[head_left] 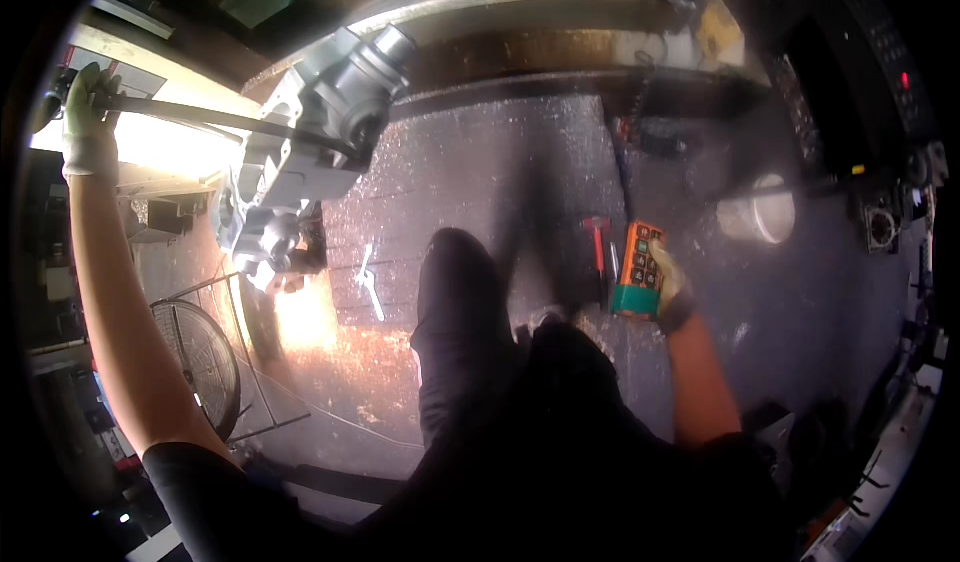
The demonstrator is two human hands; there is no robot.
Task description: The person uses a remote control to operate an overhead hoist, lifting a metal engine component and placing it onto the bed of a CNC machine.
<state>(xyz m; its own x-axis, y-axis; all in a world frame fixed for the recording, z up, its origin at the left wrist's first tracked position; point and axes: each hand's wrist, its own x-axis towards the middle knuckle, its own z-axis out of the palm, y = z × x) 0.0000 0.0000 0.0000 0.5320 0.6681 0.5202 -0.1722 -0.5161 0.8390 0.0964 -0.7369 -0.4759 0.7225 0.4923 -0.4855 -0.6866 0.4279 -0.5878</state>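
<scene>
My gloved left hand [92, 127] is raised at the far left, its fingers closed at the end of a long dark strap or bar [225, 118]. That length runs straight across to a large grey metal casting [320, 112] with round flanged openings. Where it meets the casting is partly hidden. In my gloved right hand [672, 287] is an orange crane remote control [642, 262] with a green lower end, its black buttons facing up. A red-headed hammer [599, 247] lies on the floor just left of the remote.
Metal wrenches [371, 287] lie on the dark floor plate [480, 162]. A black floor fan [200, 362] stands at the lower left beside my arm. At the right are a white bucket [770, 212] and a dark machine panel [850, 92] with a red light. My knees are between the wrenches and the hammer.
</scene>
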